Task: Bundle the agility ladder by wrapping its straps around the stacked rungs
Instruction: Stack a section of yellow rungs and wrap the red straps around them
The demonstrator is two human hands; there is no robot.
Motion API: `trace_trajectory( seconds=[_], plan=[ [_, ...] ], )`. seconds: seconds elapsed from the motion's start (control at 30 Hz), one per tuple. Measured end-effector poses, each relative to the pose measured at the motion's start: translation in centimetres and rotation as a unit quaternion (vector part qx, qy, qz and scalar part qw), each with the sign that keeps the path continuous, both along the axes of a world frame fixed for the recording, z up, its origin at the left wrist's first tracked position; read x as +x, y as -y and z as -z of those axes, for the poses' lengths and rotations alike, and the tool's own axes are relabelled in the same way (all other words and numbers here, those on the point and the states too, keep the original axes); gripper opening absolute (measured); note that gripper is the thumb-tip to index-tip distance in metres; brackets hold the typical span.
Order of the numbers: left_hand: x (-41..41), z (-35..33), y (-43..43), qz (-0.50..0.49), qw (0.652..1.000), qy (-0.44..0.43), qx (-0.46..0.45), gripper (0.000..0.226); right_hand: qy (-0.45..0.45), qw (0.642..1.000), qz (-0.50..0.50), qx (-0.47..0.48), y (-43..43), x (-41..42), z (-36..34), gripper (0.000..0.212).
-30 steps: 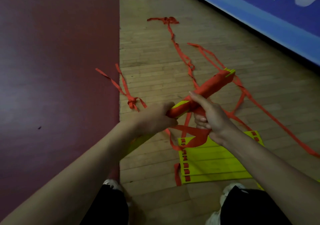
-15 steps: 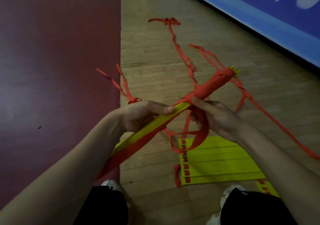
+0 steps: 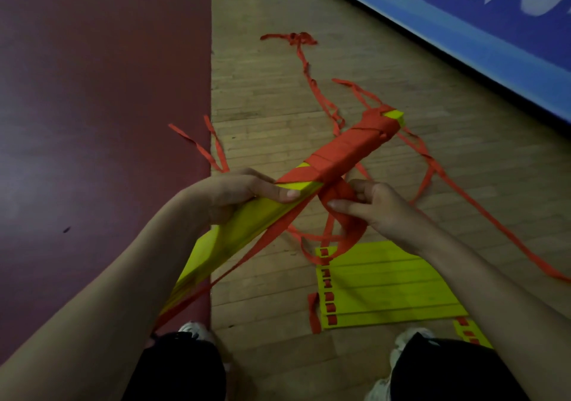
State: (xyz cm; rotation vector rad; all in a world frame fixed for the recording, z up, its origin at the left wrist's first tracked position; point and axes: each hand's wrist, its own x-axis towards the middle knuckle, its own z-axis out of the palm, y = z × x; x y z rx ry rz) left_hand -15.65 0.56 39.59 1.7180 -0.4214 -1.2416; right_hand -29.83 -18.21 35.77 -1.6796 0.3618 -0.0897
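Note:
A stack of yellow rungs slants from lower left to upper right in front of me. Its far half is bound in turns of red strap. My left hand grips the bare yellow part, thumb on top. Just right of the stack, my right hand pinches a loop of red strap that runs under the rungs and hangs down in loose folds. A long strap tail trails along the stack's lower edge toward my left knee.
A second set of yellow rungs lies flat on the wooden floor by my feet. Loose red straps snake across the floor ahead and to the right. A dark red mat covers the left; a blue padded wall runs along the upper right.
The stack has tilted so more bare yellow shows. My left hand slid to grip it from above. My right hand dropped off the wrapped part and took the strap loop below.

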Motion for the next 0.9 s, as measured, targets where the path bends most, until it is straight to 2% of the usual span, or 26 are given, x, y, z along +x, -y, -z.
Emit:
trace_trajectory(
  seconds=[0.07, 0.23, 0.37, 0.47, 0.57, 0.63, 0.73, 0.8, 0.9],
  plan=[
    [0.0, -0.1, 0.0, -0.006, 1.0, 0.005, -0.005, 0.043, 0.005, 0.999, 0.005, -0.033, -0.3, 0.1, 0.1, 0.04],
    [0.0, 0.1, 0.2, -0.031, 0.999, 0.031, -0.016, 0.068, 0.003, 0.995, 0.025, -0.092, -0.4, 0.2, 0.5, 0.009],
    [-0.8, 0.0, 0.2, -0.038, 0.998, 0.049, -0.028, 0.049, 0.008, 0.991, 0.051, -0.12, -0.6, 0.2, 0.2, 0.022],
    [-1.1, 0.2, 0.4, -0.042, 0.997, 0.067, -0.022, 0.031, 0.012, 0.993, 0.05, -0.108, -1.2, 0.2, 0.3, 0.023],
    [-1.9, 0.7, 1.2, -0.042, 0.987, 0.157, -0.004, 0.024, 0.013, 0.989, 0.067, -0.129, -1.9, 0.5, 0.7, 0.028],
    [-2.4, 1.1, 1.8, -0.034, 0.971, 0.237, 0.003, 0.024, 0.024, 0.985, 0.088, -0.147, -2.4, 0.7, 0.7, 0.033],
    [-3.0, 1.5, 2.4, -0.005, 0.95, 0.312, 0.004, 0.027, 0.032, 0.978, 0.121, -0.167, -3.0, 1.0, 0.6, 0.041],
    [-3.5, 2.0, 2.6, 0.007, 0.916, 0.401, 0.026, 0.027, 0.019, 0.974, 0.141, -0.177, -3.2, 1.2, 0.5, 0.049],
    [-4.8, 2.7, 3.0, 0.006, 0.843, 0.536, 0.05, 0.027, -0.006, 0.971, 0.176, -0.159, -3.2, 1.4, 0.0, 0.058]
  ],
)
